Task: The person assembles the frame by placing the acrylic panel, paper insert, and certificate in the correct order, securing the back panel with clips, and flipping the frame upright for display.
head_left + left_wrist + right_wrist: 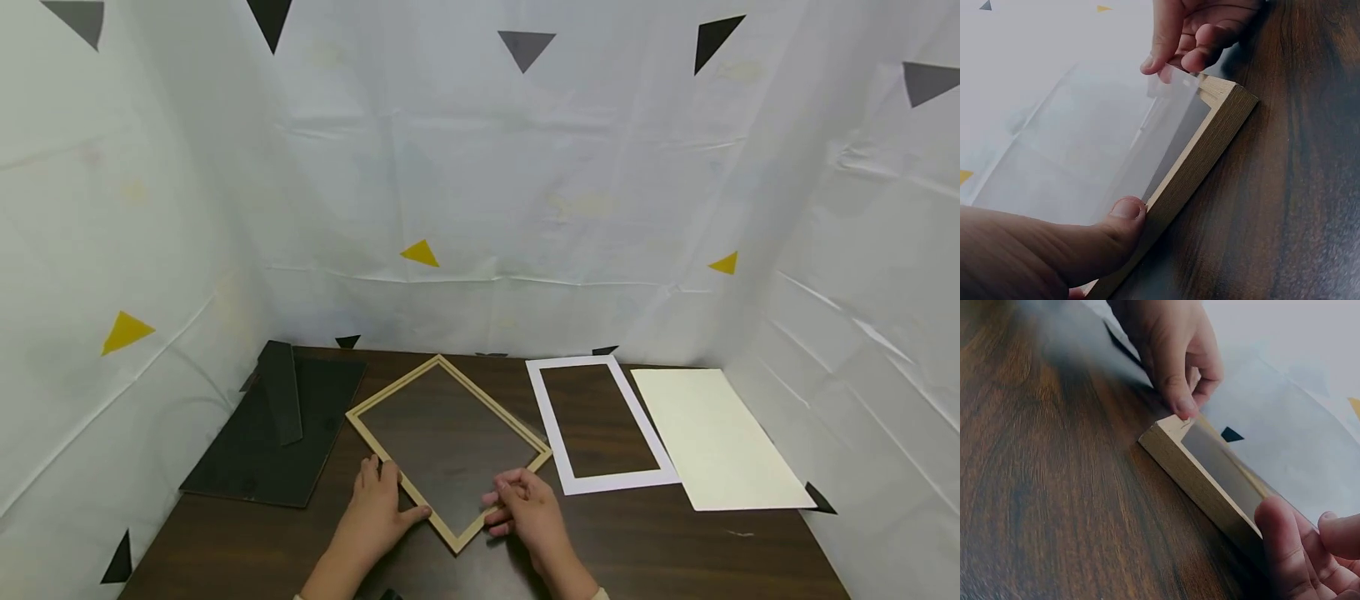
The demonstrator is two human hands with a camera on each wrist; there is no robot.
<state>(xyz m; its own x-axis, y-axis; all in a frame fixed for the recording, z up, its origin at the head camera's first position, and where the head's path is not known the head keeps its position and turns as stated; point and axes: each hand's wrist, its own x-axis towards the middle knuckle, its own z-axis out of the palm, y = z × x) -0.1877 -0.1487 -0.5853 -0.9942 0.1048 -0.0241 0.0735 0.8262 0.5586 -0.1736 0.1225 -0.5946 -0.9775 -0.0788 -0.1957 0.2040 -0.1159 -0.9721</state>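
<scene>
A light wooden picture frame (495, 407) lies at an angle on the table, one corner towards me. My left hand (371, 518) holds its lower-left side, thumb on the bar. Over by the lower-right side, my right hand (532, 515) pinches the edge of a clear sheet (1072, 150) between thumb and fingers. In the left wrist view this sheet stands tilted up from the frame's recess at that end. The right wrist view has my left thumb (1182, 403) at a frame corner and my right fingers (1282, 544) beside the frame's edge.
To the left lies a black backing board (330, 417) with a stand leg (281, 396) on it. A white mat border (618, 482) and a cream sheet (723, 442) lie to the right, meeting at their edges. White cloth walls (480, 192) enclose the dark wooden table (660, 550).
</scene>
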